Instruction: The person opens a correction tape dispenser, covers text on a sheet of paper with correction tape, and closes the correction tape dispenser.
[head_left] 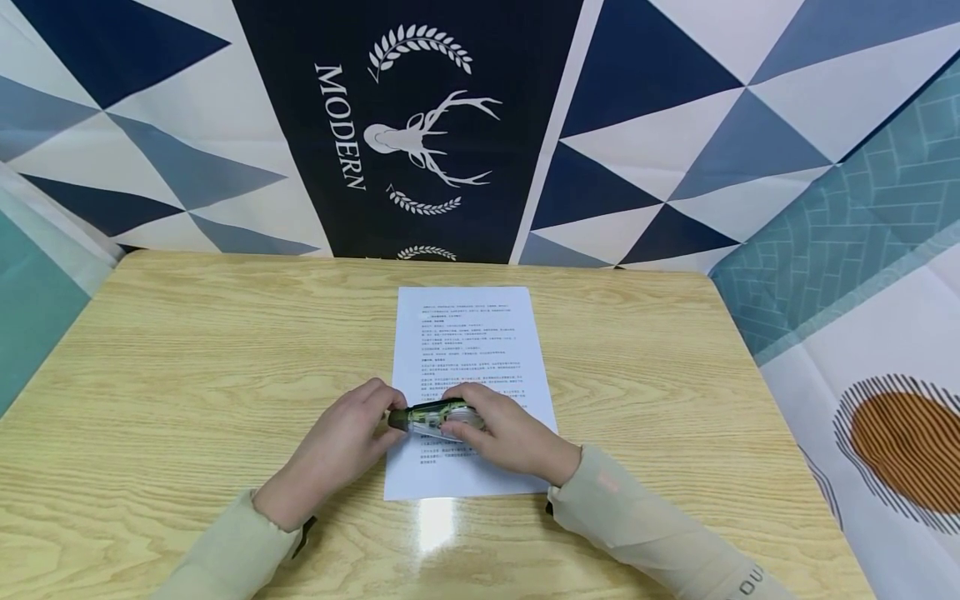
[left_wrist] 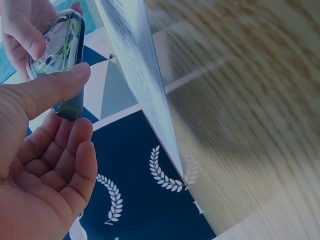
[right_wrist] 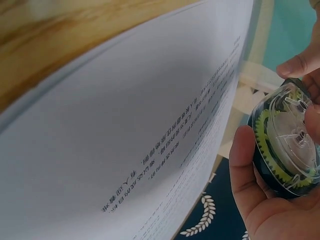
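A correction tape [head_left: 429,419] with a clear case and a dark cap is held just above a printed sheet of paper [head_left: 465,333]. My right hand [head_left: 510,435] grips its rounded body, thumb on one face and fingers on the other. At the other end, my left hand [head_left: 341,446] pinches the dark cap [left_wrist: 71,107] between thumb and fingertips. Through the case a green toothed wheel [right_wrist: 264,142] shows in the right wrist view. Whether the cap is seated or loose is hidden by the left fingers.
The sheet lies on a light wood-grain table [head_left: 247,358], its text facing up. Behind the table hangs a patterned cloth [head_left: 420,125] with triangles, a deer head and the word MODERN.
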